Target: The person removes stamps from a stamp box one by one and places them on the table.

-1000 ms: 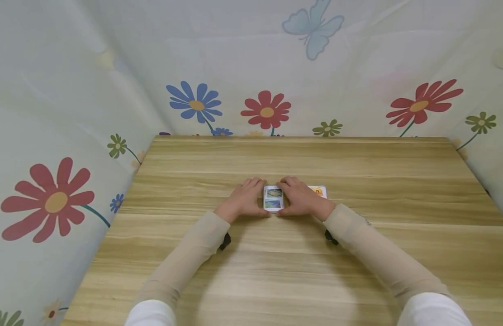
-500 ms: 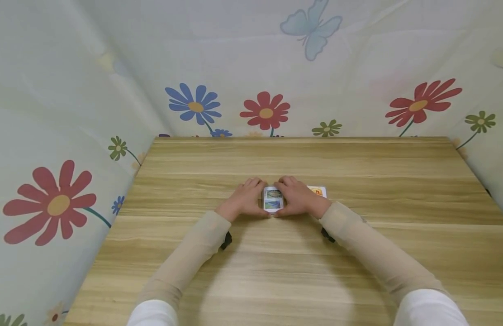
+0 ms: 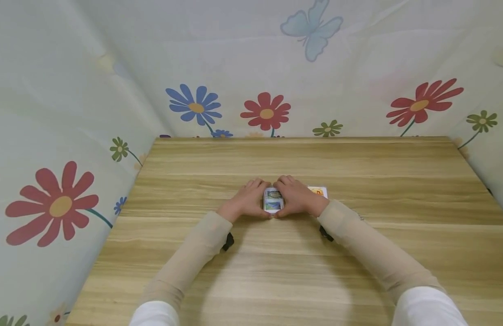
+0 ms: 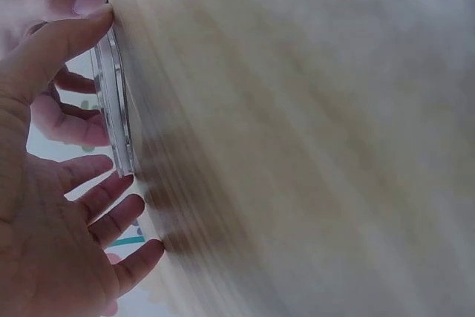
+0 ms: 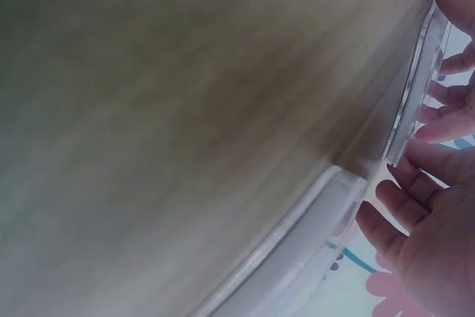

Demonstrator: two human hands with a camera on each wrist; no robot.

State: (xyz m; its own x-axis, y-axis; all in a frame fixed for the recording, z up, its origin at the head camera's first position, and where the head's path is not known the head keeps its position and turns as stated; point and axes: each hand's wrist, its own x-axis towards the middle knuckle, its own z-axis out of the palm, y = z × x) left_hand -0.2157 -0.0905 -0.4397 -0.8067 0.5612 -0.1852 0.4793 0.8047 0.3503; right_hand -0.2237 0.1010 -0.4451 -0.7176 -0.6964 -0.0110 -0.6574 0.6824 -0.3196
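Between my two hands lies a small clear-cased picture card (image 3: 273, 200), close over the wooden table, with two small landscape-like pictures on its white face. My left hand (image 3: 248, 199) grips it by the left side, thumb at the near corner and fingers at the far one. From the right, my right hand (image 3: 298, 198) holds it the same way. In the left wrist view the clear edge (image 4: 113, 102) looks layered, with the thumbs meeting at one end. A second clear-cased card (image 3: 319, 191) with an orange picture lies just right of my right hand, partly hidden by it.
The wooden table (image 3: 272, 262) stretches out around the hands. Behind it and at both sides hangs a pale cloth (image 3: 235, 59) printed with flowers and a butterfly. In the right wrist view, the second card's thick clear case (image 5: 286, 246) is near the right fingers.
The left fingertips have shifted slightly right along the card's far edge, and the right forearm has drawn in a little to the left. Both hands keep hold of the card.
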